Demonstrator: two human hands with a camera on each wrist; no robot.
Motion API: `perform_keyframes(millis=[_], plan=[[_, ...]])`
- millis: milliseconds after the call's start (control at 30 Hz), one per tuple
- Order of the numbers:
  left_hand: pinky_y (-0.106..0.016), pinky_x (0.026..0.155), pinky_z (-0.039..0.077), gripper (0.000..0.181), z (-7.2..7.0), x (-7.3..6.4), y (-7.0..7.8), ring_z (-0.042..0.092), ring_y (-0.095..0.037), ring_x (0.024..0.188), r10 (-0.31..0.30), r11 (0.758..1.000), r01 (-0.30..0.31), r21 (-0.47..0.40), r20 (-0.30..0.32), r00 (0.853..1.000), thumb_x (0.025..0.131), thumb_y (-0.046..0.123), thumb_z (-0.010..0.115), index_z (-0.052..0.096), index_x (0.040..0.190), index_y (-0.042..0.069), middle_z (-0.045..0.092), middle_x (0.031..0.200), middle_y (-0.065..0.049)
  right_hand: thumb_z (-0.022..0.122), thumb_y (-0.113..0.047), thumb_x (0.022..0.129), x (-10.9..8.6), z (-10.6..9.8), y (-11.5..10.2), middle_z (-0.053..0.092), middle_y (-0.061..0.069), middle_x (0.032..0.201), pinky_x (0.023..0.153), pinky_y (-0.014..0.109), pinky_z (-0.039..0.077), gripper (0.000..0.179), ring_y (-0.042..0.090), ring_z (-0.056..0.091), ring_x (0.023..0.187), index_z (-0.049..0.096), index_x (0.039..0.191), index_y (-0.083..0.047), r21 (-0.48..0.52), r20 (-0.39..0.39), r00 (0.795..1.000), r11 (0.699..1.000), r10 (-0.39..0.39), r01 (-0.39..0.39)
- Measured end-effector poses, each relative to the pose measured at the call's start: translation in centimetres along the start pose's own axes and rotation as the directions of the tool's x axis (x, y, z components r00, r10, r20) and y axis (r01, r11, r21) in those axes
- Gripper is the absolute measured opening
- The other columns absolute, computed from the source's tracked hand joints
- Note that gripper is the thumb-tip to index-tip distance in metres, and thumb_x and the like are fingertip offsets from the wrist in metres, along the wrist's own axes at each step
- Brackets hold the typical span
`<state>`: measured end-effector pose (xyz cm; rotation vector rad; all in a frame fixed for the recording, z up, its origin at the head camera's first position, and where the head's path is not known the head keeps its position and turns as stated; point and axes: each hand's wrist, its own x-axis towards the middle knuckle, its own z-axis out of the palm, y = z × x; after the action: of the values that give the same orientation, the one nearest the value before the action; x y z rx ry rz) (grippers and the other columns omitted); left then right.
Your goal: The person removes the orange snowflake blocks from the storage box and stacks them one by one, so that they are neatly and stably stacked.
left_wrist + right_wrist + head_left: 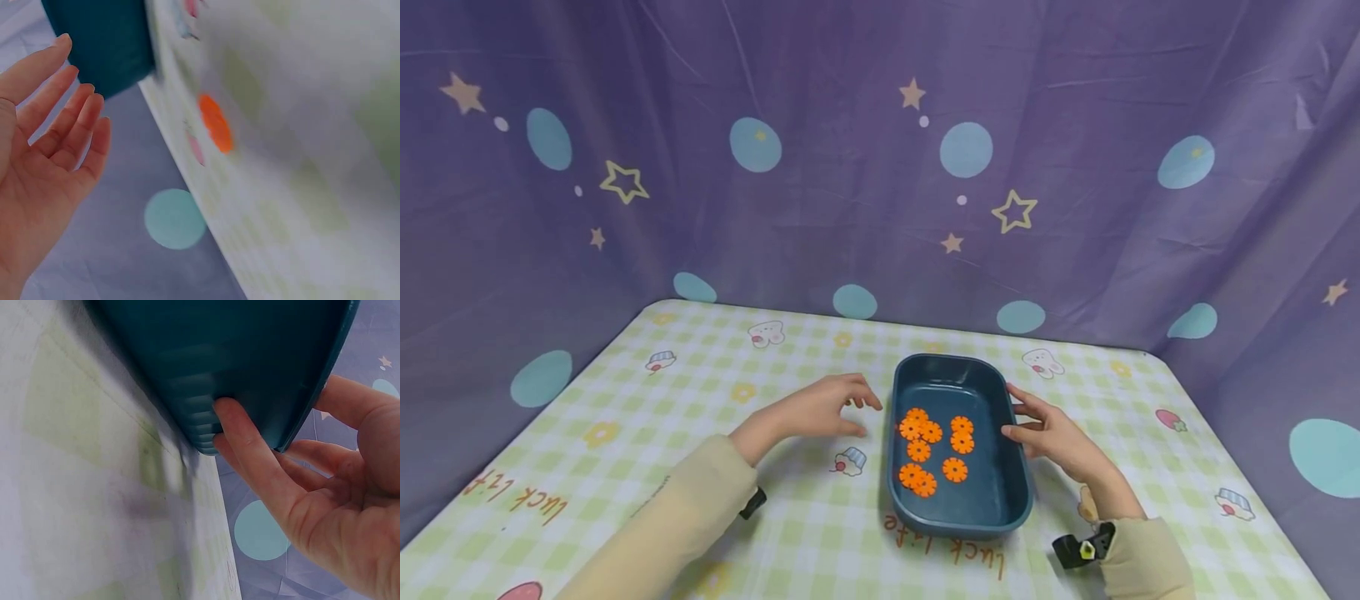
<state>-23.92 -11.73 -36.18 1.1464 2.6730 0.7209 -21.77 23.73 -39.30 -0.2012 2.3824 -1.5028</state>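
A deep, dark blue rectangular box (992, 492) with rounded corners stands on the tablecloth. Several orange notched, flower-shaped discs (955, 470) lie on its floor, mostly toward the left side, some overlapping. My right hand (1048, 433) holds the box's right wall, thumb at the rim and fingers along the outside; the right wrist view shows fingertips (232, 412) against the outer wall. To the left of the box, my left hand (827, 407) hovers with fingers loosely bent and nothing in them. In the left wrist view its palm (37, 181) faces the camera, fingertips near the box.
A green-and-white checked tablecloth (790, 492) with printed cartoons covers the table. In the left wrist view, a blurred bright orange shape (215, 123) shows on the cloth. Behind the table hangs a purple curtain (850, 225) with stars and ovals.
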Motion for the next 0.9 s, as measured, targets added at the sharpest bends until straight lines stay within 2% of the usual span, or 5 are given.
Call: perform_keyframes(millis=[100,367,533,667,900], plan=[[-0.034,0.080,0.046,0.033,0.0,0.5,0.9,0.056,-0.023,0.095,0.020,1.000,-0.020,-0.002,-0.003,1.000,0.078,0.019,0.070,0.064,0.109,0.012,0.056,0.106,-0.003,0.062,-0.023,0.085,0.0,0.0,0.0,0.030,0.026,0.140,0.072,0.037,0.052,0.074,0.028,0.055,0.106,0.020,0.146,-0.018,0.002,-0.001,1.000,1.000,0.000,0.000],[-0.028,0.080,0.045,0.032,0.3,1.8,3.3,0.055,-0.017,0.095,0.091,0.994,-0.091,0.059,-0.002,0.996,0.079,0.024,0.069,0.063,0.111,0.017,0.057,0.105,0.001,0.062,-0.023,0.086,0.0,0.0,0.0,0.030,0.026,0.140,0.073,0.036,0.052,0.073,0.029,0.054,0.108,0.020,0.146,-0.018,-0.006,-0.003,1.000,1.000,0.004,-0.004],[-0.028,0.081,0.046,0.031,0.6,2.5,4.5,0.054,-0.011,0.094,0.112,0.993,-0.112,0.041,0.022,0.994,0.081,0.024,0.068,0.063,0.112,0.020,0.055,0.106,0.004,0.062,-0.024,0.086,0.0,0.0,0.0,0.031,0.026,0.139,0.073,0.037,0.052,0.073,0.029,0.055,0.108,0.021,0.146,-0.018,-0.005,-0.003,1.000,1.000,0.002,-0.002],[-0.025,0.080,0.045,0.030,1.1,3.2,5.0,0.054,-0.012,0.090,0.130,0.991,-0.132,0.033,0.045,0.990,0.081,0.024,0.067,0.063,0.111,0.019,0.055,0.106,0.002,0.062,-0.023,0.086,0.1,0.0,0.0,0.030,0.026,0.140,0.073,0.037,0.052,0.073,0.029,0.055,0.107,0.020,0.146,-0.018,0.009,0.002,1.000,1.000,0.001,-0.001],[-0.022,0.085,0.044,0.033,2.7,4.5,5.3,0.055,-0.015,0.100,0.150,0.988,-0.153,0.016,0.103,0.983,0.082,0.026,0.067,0.062,0.113,0.016,0.055,0.109,0.000,0.061,-0.022,0.086,0.1,0.1,0.1,0.028,0.027,0.140,0.073,0.037,0.052,0.073,0.029,0.055,0.108,0.020,0.146,-0.019,0.017,0.004,1.000,1.000,0.007,-0.007]])
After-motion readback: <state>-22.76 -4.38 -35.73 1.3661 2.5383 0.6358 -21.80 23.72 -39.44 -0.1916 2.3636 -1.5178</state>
